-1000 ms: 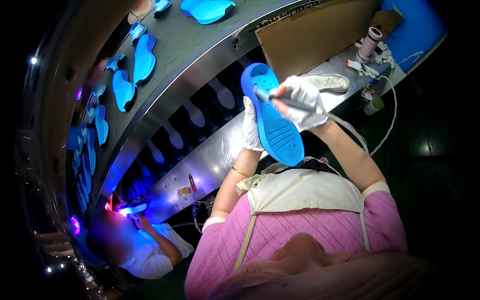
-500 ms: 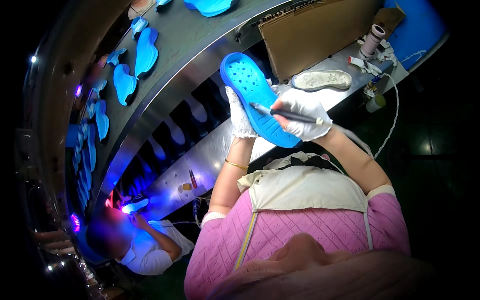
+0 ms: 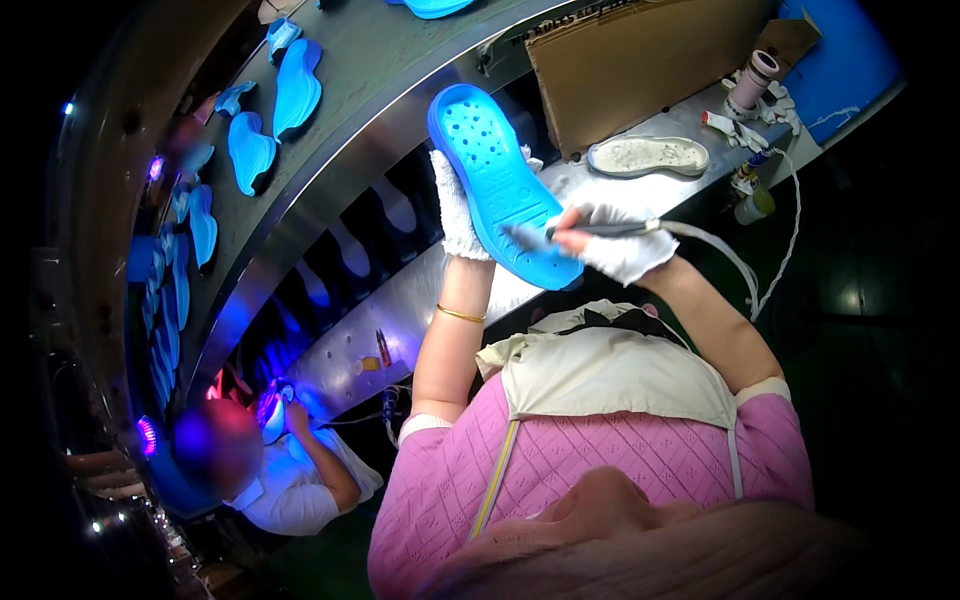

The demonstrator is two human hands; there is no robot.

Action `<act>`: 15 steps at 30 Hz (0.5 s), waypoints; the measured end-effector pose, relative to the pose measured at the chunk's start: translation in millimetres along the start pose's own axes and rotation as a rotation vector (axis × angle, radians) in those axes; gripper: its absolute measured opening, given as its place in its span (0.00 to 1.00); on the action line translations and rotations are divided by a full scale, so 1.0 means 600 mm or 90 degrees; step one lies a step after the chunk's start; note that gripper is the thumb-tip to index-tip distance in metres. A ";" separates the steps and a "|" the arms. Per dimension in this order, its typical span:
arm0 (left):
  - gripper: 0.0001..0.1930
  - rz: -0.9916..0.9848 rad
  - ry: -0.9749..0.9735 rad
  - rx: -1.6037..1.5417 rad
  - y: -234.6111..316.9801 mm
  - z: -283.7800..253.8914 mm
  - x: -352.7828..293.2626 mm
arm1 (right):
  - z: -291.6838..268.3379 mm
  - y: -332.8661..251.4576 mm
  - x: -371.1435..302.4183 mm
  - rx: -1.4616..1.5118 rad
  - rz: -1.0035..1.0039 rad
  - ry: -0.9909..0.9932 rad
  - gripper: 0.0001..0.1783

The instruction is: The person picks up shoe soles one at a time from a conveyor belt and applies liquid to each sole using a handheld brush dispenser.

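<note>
A bright blue shoe sole [image 3: 508,195] is tilted up in front of me, its toe pointing away and to the left. My left hand [image 3: 458,212], in a white knit glove, grips it along the left edge; some of the fingers are hidden behind the sole. Between the gloved fingers of my right hand [image 3: 628,252] is a slim brush [image 3: 606,230] with a dark handle and a pale hose trailing from its back end. The blurred brush tip lies over the heel half of the sole's inner face.
Several blue shoe pieces ride on the curved conveyor belt [image 3: 330,130] at left. On the metal bench stand a pale sole [image 3: 648,156], a cardboard sheet [image 3: 640,75] and a pink cylinder [image 3: 752,82]. A co-worker [image 3: 300,490] sits at lower left. The hose [image 3: 790,240] hangs at right.
The brush has moved from the middle of the sole toward its heel. My left hand and the sole have shifted slightly up and left. The co-worker's lit piece has turned more upright.
</note>
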State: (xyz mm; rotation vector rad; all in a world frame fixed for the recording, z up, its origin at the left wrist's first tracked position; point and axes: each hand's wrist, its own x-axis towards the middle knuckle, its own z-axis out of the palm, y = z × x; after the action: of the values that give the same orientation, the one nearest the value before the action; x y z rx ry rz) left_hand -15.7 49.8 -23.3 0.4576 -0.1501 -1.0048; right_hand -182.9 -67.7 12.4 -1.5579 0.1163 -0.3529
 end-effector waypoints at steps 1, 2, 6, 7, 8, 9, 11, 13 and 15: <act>0.45 -0.005 -0.027 -0.031 -0.002 0.005 0.001 | -0.012 0.004 0.009 -0.010 -0.070 0.031 0.06; 0.48 -0.026 -0.058 -0.112 -0.012 0.011 -0.009 | -0.027 0.001 0.017 -0.044 -0.069 0.038 0.06; 0.51 0.020 -0.089 -0.073 -0.054 0.079 -0.050 | -0.044 -0.002 0.021 0.001 -0.056 0.076 0.06; 0.51 0.042 -0.070 -0.038 -0.058 0.080 -0.053 | -0.040 -0.005 0.021 0.030 -0.093 0.083 0.06; 0.51 0.063 -0.050 -0.004 -0.059 0.079 -0.055 | -0.035 -0.011 0.019 -0.030 -0.122 0.081 0.06; 0.51 0.064 -0.047 -0.006 -0.058 0.073 -0.052 | -0.017 -0.013 0.012 0.120 -0.090 0.077 0.06; 0.49 0.091 -0.095 0.064 -0.049 0.056 -0.038 | 0.011 0.004 -0.002 0.045 -0.095 0.040 0.07; 0.49 0.078 -0.123 -0.007 -0.036 0.060 -0.038 | 0.028 -0.016 -0.012 0.011 -0.009 -0.046 0.06; 0.49 0.113 -0.135 -0.005 -0.028 0.060 -0.035 | 0.022 -0.012 -0.004 0.111 0.008 -0.001 0.05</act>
State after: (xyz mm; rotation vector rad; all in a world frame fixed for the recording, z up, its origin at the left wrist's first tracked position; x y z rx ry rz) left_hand -51.7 49.2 3.3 0.3230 -0.3704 -0.8774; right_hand -182.4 -54.1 19.1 -1.3839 0.0914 -0.3427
